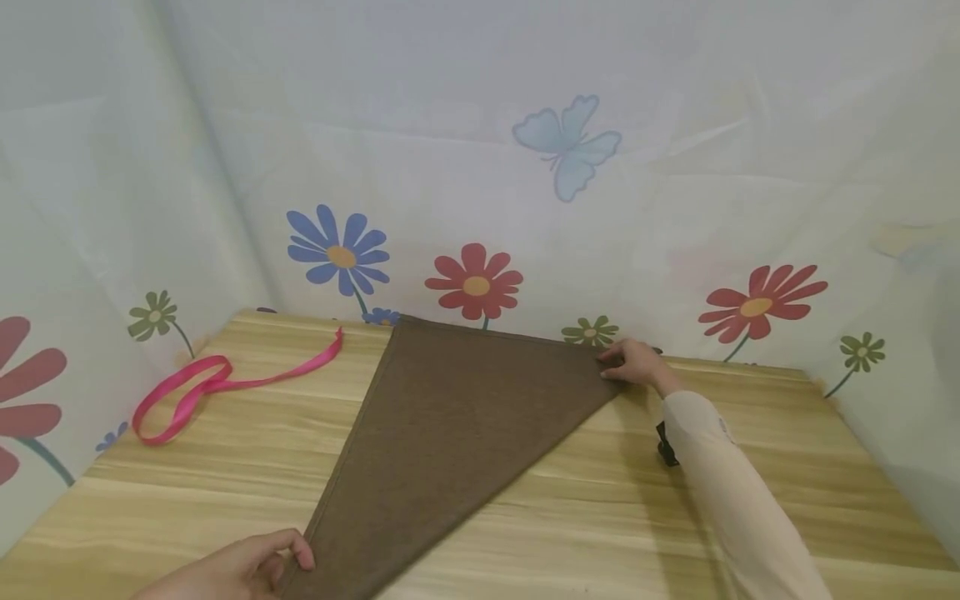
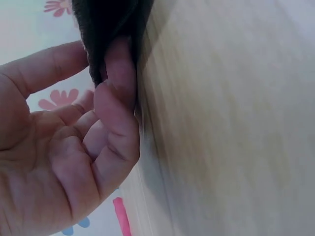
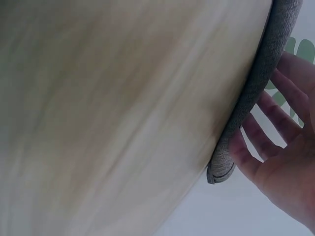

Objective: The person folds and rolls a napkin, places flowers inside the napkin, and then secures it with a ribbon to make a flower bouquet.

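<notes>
A brown cloth (image 1: 457,417) lies on the wood-grain table, folded into a triangle with its long folded edge facing right and toward me. At its near left corner my left hand (image 1: 232,571) pinches the edge. The left wrist view shows the left thumb on one side of the dark cloth (image 2: 106,24) and fingertips tucked on the other. My right hand (image 1: 633,364) rests its fingers on the far right corner. Seen from the right wrist, those fingers (image 3: 275,118) lie fairly straight against the thick, rounded fold (image 3: 246,93).
A pink ribbon (image 1: 180,408) lies looped on the left of the table (image 1: 262,467), one end stretching toward the cloth. White fabric (image 1: 420,167) printed with flowers and a butterfly hangs around the table's back and sides. A small black object (image 1: 665,446) shows beside the right sleeve.
</notes>
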Demonstrator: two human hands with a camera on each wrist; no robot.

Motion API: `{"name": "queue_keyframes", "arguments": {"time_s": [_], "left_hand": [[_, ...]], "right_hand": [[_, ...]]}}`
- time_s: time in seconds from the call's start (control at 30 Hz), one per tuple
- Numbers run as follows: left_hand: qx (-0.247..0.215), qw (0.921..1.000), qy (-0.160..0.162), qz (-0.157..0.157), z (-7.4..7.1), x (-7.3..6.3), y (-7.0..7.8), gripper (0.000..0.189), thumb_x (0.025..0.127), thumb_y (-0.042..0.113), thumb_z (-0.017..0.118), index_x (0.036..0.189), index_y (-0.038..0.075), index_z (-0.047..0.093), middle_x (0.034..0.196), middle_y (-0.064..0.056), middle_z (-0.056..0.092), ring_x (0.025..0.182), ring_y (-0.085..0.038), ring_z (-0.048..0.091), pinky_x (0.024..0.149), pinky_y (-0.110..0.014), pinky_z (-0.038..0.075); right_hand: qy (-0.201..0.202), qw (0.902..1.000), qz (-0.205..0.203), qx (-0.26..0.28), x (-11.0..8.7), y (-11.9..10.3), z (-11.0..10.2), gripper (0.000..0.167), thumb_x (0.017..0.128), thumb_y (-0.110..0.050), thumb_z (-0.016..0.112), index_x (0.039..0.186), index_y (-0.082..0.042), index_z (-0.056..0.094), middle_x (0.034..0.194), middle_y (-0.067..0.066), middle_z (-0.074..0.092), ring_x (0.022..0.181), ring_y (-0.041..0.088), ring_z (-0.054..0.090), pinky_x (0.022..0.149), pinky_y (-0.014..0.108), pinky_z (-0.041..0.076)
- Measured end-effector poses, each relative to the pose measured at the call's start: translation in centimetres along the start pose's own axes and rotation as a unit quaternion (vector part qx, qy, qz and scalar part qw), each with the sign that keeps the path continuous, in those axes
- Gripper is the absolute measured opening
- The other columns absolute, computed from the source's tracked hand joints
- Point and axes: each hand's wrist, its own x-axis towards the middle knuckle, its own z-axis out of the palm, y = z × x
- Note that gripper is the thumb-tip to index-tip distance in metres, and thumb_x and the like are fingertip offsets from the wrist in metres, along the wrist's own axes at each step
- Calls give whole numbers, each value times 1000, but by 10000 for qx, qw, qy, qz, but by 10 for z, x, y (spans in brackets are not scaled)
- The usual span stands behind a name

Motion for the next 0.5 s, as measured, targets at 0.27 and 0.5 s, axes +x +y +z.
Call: {"name": "queue_keyframes", "arguments": {"time_s": [0.27, 0.5], "left_hand": [[1042, 9939, 262, -255, 2, 0, 6, 31, 76, 0, 64, 102, 2, 46, 67, 15, 39, 51, 7, 35, 42, -13, 30], [674, 9966, 137, -461, 2, -4, 11, 34, 77, 1, 64, 105, 0, 45, 69, 10, 38, 53, 6, 38, 45, -12, 30]], "right_hand": [[-127, 9992, -277, -271, -18, 1, -5, 32, 79, -14, 69, 104, 6, 64, 107, 24, 61, 103, 40, 53, 87, 50, 41], [-156, 9969, -564, -529, -43, 5, -6, 32, 76, -15, 71, 100, 6, 66, 99, 21, 64, 95, 37, 56, 83, 48, 43]]}}
